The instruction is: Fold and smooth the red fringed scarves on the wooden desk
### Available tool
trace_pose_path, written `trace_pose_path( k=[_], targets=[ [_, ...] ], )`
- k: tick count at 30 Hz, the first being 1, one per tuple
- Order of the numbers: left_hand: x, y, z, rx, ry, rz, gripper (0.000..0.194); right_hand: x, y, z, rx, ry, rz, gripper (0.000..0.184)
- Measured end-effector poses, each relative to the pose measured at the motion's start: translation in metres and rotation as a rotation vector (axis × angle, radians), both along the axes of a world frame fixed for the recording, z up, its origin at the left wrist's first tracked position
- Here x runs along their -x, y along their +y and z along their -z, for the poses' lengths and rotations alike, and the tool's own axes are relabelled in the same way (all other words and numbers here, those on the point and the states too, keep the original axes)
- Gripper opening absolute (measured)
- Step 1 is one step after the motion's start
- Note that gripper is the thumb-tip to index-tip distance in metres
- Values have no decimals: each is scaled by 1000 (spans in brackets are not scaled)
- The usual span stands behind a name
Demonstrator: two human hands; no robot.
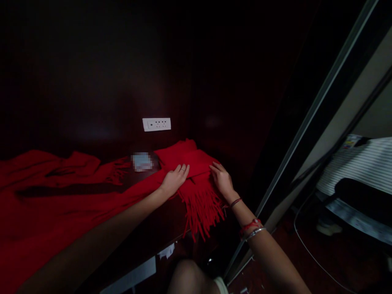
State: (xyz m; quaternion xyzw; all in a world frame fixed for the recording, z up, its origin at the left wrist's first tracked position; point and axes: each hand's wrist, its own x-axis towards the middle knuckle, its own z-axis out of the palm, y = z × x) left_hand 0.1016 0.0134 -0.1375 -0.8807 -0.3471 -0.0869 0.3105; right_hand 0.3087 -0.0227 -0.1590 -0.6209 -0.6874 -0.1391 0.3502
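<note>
A red scarf (196, 157) with a fringe (203, 208) lies partly folded on a dark shelf. My left hand (176, 179) grips the near edge of the folded layer, its fingers on top and the thumb hidden. At the right side of the same fold, my right hand (222, 181) has its bent fingers closed on the cloth edge. The fringe hangs over the shelf's front between my forearms. More red cloth stretches to the left, with another fringed end beside a blurred pale blue item (142, 161).
A white power socket (157, 124) is set in the dark back wall. A metal-edged door frame (306, 118) slants along the right. Beyond it are a black chair (355, 196), a striped cloth (364, 163) and a pale cable (309, 251). A leg (190, 277) shows below the shelf.
</note>
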Motion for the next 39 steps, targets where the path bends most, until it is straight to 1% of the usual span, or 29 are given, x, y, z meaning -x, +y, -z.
trace_pose_path(
  k=[2,5,7,8,10,14,16,18,22,25,27,29,31,33,34,36,38,39],
  targets=[
    [-1,0,3,32,12,0,49,1,1,3,30,3,-2,32],
    [-2,-6,15,120,49,-14,53,0,0,13,88,-2,16,32],
    [-3,-12,19,158,49,-29,54,-1,-2,19,75,12,20,32],
    [-3,-15,19,173,50,-25,54,-2,-3,21,62,23,17,32],
    [-2,-20,13,197,49,-2,53,-5,-4,21,38,46,10,31],
    [3,-26,-5,210,-11,-3,55,-10,-2,16,-37,106,-26,31],
    [5,-27,-7,214,-37,-9,55,-10,-1,14,-76,133,-30,32],
    [6,-27,-3,231,-28,-10,55,-9,-1,15,-79,134,-15,31],
    [5,-27,15,291,14,13,56,-7,-1,19,8,85,20,31],
    [6,-27,22,344,0,11,56,-6,-6,20,60,47,58,33],
    [9,-27,21,396,-33,9,55,-5,-11,16,94,12,83,35],
    [13,-25,14,476,-86,56,50,-2,-15,5,110,-23,120,36],
    [16,-19,2,555,-184,131,46,3,-15,-11,94,-50,161,34],
    [18,-5,-14,583,-336,172,43,11,-7,-29,60,-74,164,32],
    [18,5,-21,576,-424,162,41,16,0,-38,51,-86,142,31],
    [18,30,-32,590,-601,70,36,26,18,-53,72,-113,63,32],
    [16,56,-35,671,-737,-66,32,35,39,-61,153,-146,-15,38],
    [15,69,-33,713,-764,-106,31,38,48,-61,205,-165,-50,42]
  ],
)
